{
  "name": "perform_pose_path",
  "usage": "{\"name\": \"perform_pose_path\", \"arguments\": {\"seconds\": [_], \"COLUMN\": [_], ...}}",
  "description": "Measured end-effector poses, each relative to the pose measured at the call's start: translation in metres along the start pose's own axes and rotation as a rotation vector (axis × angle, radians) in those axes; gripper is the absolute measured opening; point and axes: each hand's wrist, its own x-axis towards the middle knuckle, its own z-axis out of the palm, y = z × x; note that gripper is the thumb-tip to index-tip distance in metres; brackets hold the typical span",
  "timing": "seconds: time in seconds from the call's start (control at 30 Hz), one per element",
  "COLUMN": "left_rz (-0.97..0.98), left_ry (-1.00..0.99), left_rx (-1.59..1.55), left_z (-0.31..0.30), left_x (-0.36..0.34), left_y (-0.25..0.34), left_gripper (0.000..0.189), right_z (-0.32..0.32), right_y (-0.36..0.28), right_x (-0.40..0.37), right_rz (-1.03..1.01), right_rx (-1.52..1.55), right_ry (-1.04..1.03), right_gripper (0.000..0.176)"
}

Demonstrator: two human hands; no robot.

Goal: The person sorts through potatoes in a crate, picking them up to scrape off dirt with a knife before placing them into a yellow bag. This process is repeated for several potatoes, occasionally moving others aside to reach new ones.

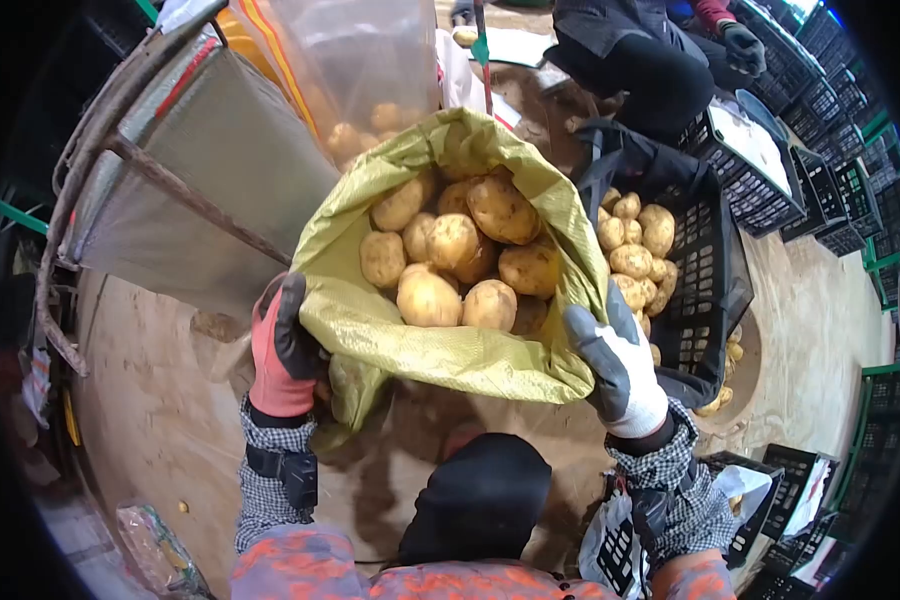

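Note:
A yellow-green woven sack [430,352] hangs open in the middle, with several potatoes [452,242] inside. My left hand [285,345], in a red and black glove, is closed on the sack's left rim. On the opposite side, my right hand [618,365], in a white and grey glove, grips the right rim, its thumb and fingers pressed on the fabric. Just right of the sack stands a black crate [698,290] with a dark lining, holding more potatoes [632,262].
A metal-framed cart [210,160] stands at the upper left. Behind the sack is a clear bag [370,60] with potatoes. A crouching person [640,60] is at the upper right, near stacked black crates [755,175]. A plastic packet [155,545] lies lower left.

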Motion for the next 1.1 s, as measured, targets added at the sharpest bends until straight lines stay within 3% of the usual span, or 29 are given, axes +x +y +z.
{"name": "perform_pose_path", "arguments": {"seconds": [0.07,0.13,0.17,0.2,0.23,0.27,0.3,0.33,0.37,0.4,0.43,0.5,0.53,0.57,0.6,0.63,0.67,0.7,0.77,0.83,0.87,1.0,1.03,1.07,1.1], "left_rz": [0.002,0.026,0.130,0.232,0.335,0.618,0.617,0.732,0.841,0.805,0.808,0.458,0.280,0.714,0.768,0.812,0.819,0.861,0.808,0.900,0.905,0.793,0.736,0.781,0.782], "left_ry": [-0.020,-0.044,-0.070,-0.096,-0.121,-0.228,-0.231,-0.435,-0.640,-0.733,-0.735,-0.388,-0.323,-0.366,-0.461,-0.562,-0.564,-0.545,-0.621,-0.790,-0.790,-0.816,-0.819,-0.826,-0.828], "left_rx": [0.155,0.308,0.333,0.358,0.382,0.527,0.525,0.786,1.050,1.014,1.018,0.696,0.411,0.583,0.605,0.626,0.624,0.687,0.855,0.909,0.905,0.868,0.908,0.934,0.937], "left_z": [0.001,0.003,0.004,0.006,0.008,0.015,0.023,0.032,0.036,0.036,0.033,0.036,0.040,0.045,0.038,0.031,0.034,0.035,0.032,0.042,0.046,0.059,0.064,0.071,0.071], "left_x": [0.003,0.009,0.010,0.011,0.014,0.019,0.020,0.021,0.022,0.026,0.032,0.040,0.036,0.036,0.033,0.029,0.035,0.038,0.037,0.039,0.035,0.024,0.022,0.021,0.022], "left_y": [-0.002,0.001,0.002,0.004,0.005,0.019,0.024,0.028,0.030,0.010,-0.010,-0.016,0.000,0.035,0.051,0.056,0.052,0.047,0.040,0.058,0.068,0.077,0.069,0.055,0.042], "left_gripper": [0.025,0.022,0.020,0.022,0.028,0.042,0.042,0.045,0.047,0.043,0.043,0.033,0.021,0.019,0.023,0.026,0.026,0.029,0.035,0.047,0.047,0.067,0.073,0.060,0.060], "right_z": [0.000,-0.003,-0.004,-0.012,-0.014,-0.016,-0.013,-0.009,-0.012,-0.015,-0.018,-0.024,-0.032,-0.031,-0.029,-0.020,-0.011,-0.012,-0.042,-0.046,-0.039,-0.029,-0.033,-0.037,-0.039], "right_y": [0.002,0.002,0.002,0.009,0.011,0.013,0.009,0.003,0.008,0.013,0.016,0.020,0.029,0.013,-0.003,-0.006,-0.009,0.002,0.028,0.030,0.017,0.006,0.019,0.031,0.042], "right_x": [0.006,0.010,0.013,0.016,0.017,0.018,0.016,0.015,0.019,0.023,0.027,0.030,0.034,0.029,0.024,0.018,0.013,0.013,0.023,0.027,0.025,0.025,0.031,0.036,0.042], "right_rz": [-0.143,-0.114,-0.100,-0.458,-0.632,-0.819,-0.817,-0.568,-0.612,-0.656,-0.658,-0.671,-0.648,-0.542,-0.444,-0.212,-0.033,-0.076,-0.777,-0.729,-0.552,-0.336,-0.345,-0.353,-0.362], "right_rx": [-0.170,-0.110,-0.080,-0.497,-0.709,-0.909,-0.911,-0.665,-0.697,-0.728,-0.725,-0.944,-0.782,-0.633,-0.477,0.085,0.684,0.633,-0.865,-0.881,-0.522,-0.061,-0.092,-0.123,-0.153], "right_ry": [-0.025,-0.002,0.010,0.012,-0.007,0.008,0.010,0.041,0.055,0.071,0.075,0.104,0.127,0.142,0.170,0.161,0.281,0.271,0.185,0.212,0.177,0.148,0.151,0.154,0.157], "right_gripper": [0.029,0.029,0.029,0.029,0.030,0.031,0.031,0.037,0.040,0.043,0.043,0.042,0.037,0.039,0.040,0.041,0.042,0.037,0.033,0.031,0.031,0.030,0.029,0.028,0.027]}}
